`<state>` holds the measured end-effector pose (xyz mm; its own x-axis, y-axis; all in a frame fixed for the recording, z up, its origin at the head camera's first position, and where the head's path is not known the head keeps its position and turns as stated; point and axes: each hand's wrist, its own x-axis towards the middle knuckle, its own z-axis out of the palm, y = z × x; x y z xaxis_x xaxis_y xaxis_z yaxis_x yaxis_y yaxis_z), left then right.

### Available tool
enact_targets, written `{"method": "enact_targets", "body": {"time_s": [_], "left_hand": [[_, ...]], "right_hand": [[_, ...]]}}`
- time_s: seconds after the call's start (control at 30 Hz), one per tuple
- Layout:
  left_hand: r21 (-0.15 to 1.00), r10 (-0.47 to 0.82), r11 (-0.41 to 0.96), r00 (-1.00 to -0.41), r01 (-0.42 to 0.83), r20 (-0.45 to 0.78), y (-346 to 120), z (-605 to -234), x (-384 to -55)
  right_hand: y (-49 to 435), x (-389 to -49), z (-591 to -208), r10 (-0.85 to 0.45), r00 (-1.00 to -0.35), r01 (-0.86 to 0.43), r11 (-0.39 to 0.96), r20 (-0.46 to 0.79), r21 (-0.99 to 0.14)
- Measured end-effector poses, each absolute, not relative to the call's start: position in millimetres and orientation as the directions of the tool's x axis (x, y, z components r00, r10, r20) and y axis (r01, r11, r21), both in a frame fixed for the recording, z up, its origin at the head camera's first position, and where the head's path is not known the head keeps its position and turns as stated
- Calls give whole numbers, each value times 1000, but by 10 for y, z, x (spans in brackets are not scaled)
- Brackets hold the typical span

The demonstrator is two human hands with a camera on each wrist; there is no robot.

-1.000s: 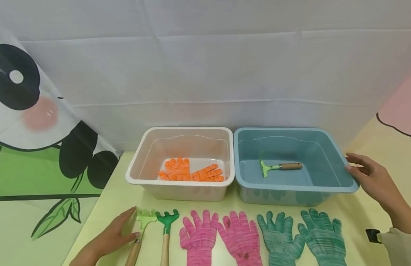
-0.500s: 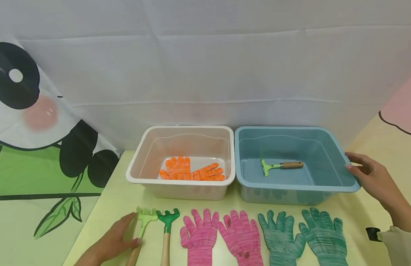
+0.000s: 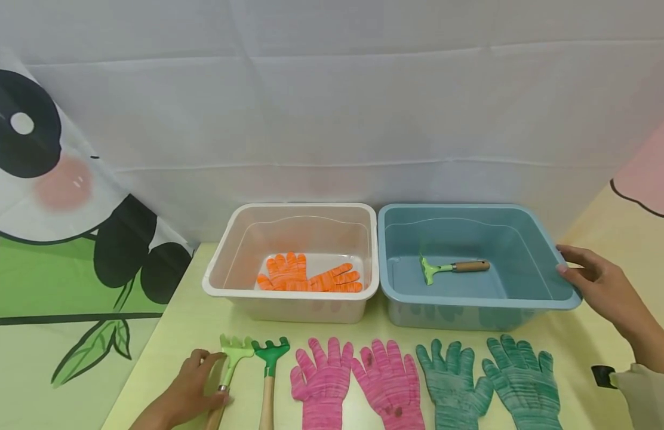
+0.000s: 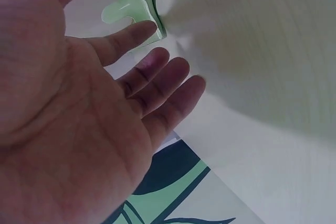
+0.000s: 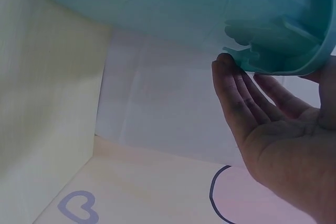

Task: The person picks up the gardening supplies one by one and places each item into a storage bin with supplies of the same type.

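My left hand (image 3: 184, 385) is at a light green hand rake (image 3: 234, 352) with a wooden handle, lying on the table. Its thumb rests on the metal collar, while the index fingertip reaches close to the rake head; in the left wrist view the fingers (image 4: 165, 95) are spread and fairly straight. Beside it lies a dark green hand rake (image 3: 270, 353). On the right side, my right hand (image 3: 601, 286) grips the rim of a blue tub (image 3: 472, 303), thumb on top and fingers below. Inside this tub lies a light green hand tool (image 3: 452, 267) with a wooden handle.
A white tub (image 3: 294, 294) holding orange gloves (image 3: 289, 275) stands against the blue tub. Pink gloves (image 3: 323, 376) and green gloves (image 3: 455, 382) lie in a row on the table (image 3: 176, 322) in front. A white cloth wall (image 3: 332, 119) rises behind the tubs.
My left hand has drawn slightly toward the near edge and right, its fingers bending more beside the light green rake. The right hand keeps its hold on the blue tub's rim.
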<state>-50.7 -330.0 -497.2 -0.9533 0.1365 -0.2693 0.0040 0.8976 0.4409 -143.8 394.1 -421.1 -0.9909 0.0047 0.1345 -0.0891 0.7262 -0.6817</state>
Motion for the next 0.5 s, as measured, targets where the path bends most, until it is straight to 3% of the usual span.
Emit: {"method": "enact_targets", "body": {"time_s": [0.27,0.5], "left_hand": [[457,78,881,-916,-122,-395,-3268,-4968,-488],[360,-18,886,-798,-292,-602,-3321,-5066,-540]], "right_hand": [[3986,-1465,-4195,38,-994,-46,702,103,-710],[4028,-1462,-4188,48,-997,-12,637,55,-771]]}}
